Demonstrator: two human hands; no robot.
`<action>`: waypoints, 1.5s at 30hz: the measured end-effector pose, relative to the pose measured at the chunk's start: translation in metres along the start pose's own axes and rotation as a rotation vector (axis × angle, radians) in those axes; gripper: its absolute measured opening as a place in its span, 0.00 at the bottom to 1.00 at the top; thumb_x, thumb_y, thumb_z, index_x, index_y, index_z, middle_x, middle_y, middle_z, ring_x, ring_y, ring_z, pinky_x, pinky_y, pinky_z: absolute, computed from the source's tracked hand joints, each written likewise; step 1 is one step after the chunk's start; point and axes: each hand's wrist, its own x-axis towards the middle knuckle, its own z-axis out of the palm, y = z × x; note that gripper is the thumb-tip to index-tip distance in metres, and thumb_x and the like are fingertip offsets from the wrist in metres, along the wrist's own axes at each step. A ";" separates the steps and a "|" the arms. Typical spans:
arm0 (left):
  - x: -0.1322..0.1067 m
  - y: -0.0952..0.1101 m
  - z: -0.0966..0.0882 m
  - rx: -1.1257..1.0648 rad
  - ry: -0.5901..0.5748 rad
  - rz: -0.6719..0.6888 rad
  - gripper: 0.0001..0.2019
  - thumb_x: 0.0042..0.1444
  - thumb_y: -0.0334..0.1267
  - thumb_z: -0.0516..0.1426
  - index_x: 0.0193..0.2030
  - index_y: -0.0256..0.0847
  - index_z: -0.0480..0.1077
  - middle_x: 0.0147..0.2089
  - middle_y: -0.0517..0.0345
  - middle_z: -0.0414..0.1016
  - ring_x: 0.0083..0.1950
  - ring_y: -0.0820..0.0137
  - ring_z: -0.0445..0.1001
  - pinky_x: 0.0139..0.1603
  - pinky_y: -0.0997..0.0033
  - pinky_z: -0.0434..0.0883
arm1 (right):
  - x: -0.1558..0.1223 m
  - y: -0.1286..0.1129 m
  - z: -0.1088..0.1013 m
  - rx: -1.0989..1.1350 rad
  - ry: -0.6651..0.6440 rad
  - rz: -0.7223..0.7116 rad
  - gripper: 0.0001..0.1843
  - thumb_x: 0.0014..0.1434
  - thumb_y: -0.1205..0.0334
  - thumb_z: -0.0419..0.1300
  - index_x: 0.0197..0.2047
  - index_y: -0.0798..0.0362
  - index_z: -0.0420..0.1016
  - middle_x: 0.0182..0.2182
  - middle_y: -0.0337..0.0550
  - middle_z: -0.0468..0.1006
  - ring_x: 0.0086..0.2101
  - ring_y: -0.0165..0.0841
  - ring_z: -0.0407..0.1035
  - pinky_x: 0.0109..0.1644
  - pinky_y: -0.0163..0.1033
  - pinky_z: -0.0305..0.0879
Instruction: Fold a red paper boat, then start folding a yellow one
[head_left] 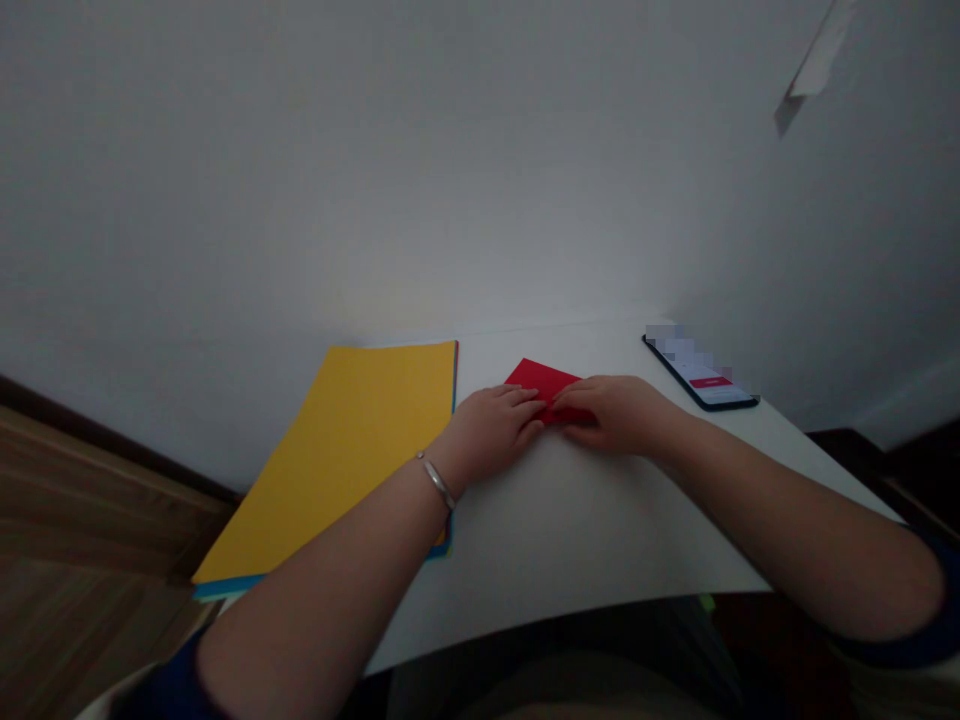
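Note:
A small piece of red paper (pixel 546 377), with straight edges that look folded, lies on the white table (pixel 555 540) under both hands. My left hand (pixel 495 425) rests on its left part, fingers stretched out over the paper and pointing right. From the other side my right hand (pixel 619 412) grips the paper's right edge, thumb below and fingers curled on top. The fingertips of the two hands nearly meet at the middle of the paper. Part of the red sheet is hidden beneath the fingers.
Left of the hands lies a stack of large coloured sheets, yellow paper (pixel 352 430) on top, with blue and red edges showing. A phone (pixel 705 375) with a lit screen lies at the table's back right. The wall (pixel 480 180) rises directly behind the table.

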 end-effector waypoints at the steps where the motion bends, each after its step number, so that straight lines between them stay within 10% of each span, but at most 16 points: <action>1: 0.000 -0.001 0.000 -0.004 -0.001 0.003 0.21 0.68 0.43 0.43 0.57 0.38 0.71 0.60 0.50 0.72 0.62 0.62 0.68 0.63 0.59 0.63 | 0.000 0.001 0.000 -0.009 -0.010 0.010 0.15 0.61 0.57 0.54 0.47 0.48 0.77 0.47 0.43 0.80 0.45 0.40 0.74 0.44 0.42 0.67; 34: -0.002 0.003 -0.009 0.015 0.027 -0.110 0.15 0.63 0.40 0.49 0.45 0.41 0.76 0.42 0.51 0.80 0.44 0.63 0.77 0.48 0.61 0.72 | 0.002 0.001 0.000 0.030 -0.008 0.154 0.16 0.61 0.48 0.54 0.34 0.48 0.79 0.33 0.41 0.80 0.34 0.35 0.70 0.31 0.37 0.55; 45: -0.001 0.001 -0.010 0.091 0.016 -0.048 0.12 0.62 0.37 0.52 0.41 0.40 0.77 0.42 0.50 0.78 0.43 0.62 0.74 0.46 0.59 0.70 | 0.000 0.006 -0.002 -0.058 -0.002 0.085 0.12 0.61 0.62 0.53 0.40 0.47 0.79 0.43 0.41 0.80 0.43 0.37 0.72 0.39 0.39 0.64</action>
